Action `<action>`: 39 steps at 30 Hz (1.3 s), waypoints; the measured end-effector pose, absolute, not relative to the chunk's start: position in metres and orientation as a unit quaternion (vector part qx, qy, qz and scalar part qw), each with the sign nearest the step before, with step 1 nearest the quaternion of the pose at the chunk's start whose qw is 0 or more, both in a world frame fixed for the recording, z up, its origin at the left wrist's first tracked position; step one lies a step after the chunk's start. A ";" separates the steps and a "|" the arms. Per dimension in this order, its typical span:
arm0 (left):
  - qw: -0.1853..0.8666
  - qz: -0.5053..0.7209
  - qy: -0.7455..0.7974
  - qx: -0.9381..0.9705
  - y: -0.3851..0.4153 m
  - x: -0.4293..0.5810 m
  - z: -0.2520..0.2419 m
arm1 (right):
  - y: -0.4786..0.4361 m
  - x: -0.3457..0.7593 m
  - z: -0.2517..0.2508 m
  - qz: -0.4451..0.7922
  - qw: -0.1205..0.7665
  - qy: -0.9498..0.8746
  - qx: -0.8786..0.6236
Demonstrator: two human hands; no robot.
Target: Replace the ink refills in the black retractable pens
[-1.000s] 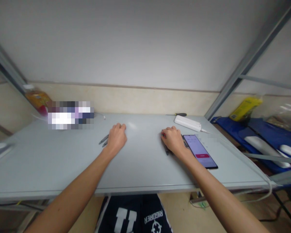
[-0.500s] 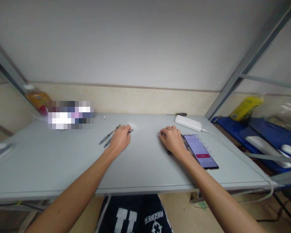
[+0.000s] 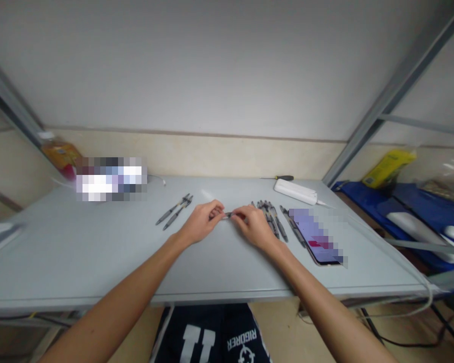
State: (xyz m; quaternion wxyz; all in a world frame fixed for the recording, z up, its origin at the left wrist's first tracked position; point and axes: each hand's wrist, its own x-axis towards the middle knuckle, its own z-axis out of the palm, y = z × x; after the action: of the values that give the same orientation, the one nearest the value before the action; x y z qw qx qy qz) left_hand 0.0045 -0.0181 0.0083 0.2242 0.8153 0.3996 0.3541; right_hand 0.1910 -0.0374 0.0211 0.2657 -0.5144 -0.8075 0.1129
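Note:
Above the middle of the grey desk, my left hand point(image 3: 203, 220) and my right hand point(image 3: 251, 223) meet around a small pen part point(image 3: 228, 215), each pinching one end. Most of that piece is hidden by the fingers. Two grey pens point(image 3: 177, 212) lie side by side to the left of my left hand. Just right of my right hand lies a group of several grey pens point(image 3: 274, 219), partly covered by the hand. Another grey pen point(image 3: 293, 227) rests along the left edge of a phone point(image 3: 312, 234) with its screen lit.
A white power strip point(image 3: 295, 192) and a screwdriver point(image 3: 283, 178) are at the desk's back right. An orange bottle point(image 3: 62, 154) stands at the back left beside a pixelated area. Blue shelving with a yellow packet point(image 3: 389, 169) is beyond the right edge.
Both hands have come together at the middle, my left moving right and my right moving left. The pen group at the right is now uncovered, and a small piece is between my fingers.

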 end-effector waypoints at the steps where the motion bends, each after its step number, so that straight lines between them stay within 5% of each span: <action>1: 0.205 0.340 0.402 0.825 -0.017 0.003 0.009 | -0.037 0.193 0.022 0.125 0.286 -0.789 -0.529; 6: 0.055 0.252 0.406 0.877 -0.016 -0.001 0.012 | -0.035 0.207 0.029 0.246 0.324 -0.710 -0.575; 10: -0.083 0.160 0.384 0.906 -0.028 0.008 0.022 | -0.038 0.217 0.045 0.381 0.213 -0.730 -0.526; 16: -0.178 0.121 0.363 0.907 -0.045 0.028 0.026 | -0.061 0.195 0.060 0.163 0.121 -0.820 -0.535; 20: -0.199 0.132 0.381 0.893 -0.045 0.030 0.022 | -0.065 0.176 0.052 0.072 0.094 -0.776 -0.619; 27: -0.204 0.151 0.395 0.883 -0.043 0.028 0.017 | -0.051 0.174 0.060 0.327 0.056 -0.739 -0.586; 39: -0.065 0.065 0.560 0.823 -0.042 0.029 0.018 | -0.064 0.154 0.041 -0.025 0.008 -0.812 -0.583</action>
State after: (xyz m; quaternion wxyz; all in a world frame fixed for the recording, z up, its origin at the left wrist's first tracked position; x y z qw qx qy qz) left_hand 0.0293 -0.0422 0.0178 -0.0649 0.8235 0.5599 0.0646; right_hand 0.1540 -0.0640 0.0409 0.0082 -0.5834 -0.8117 -0.0247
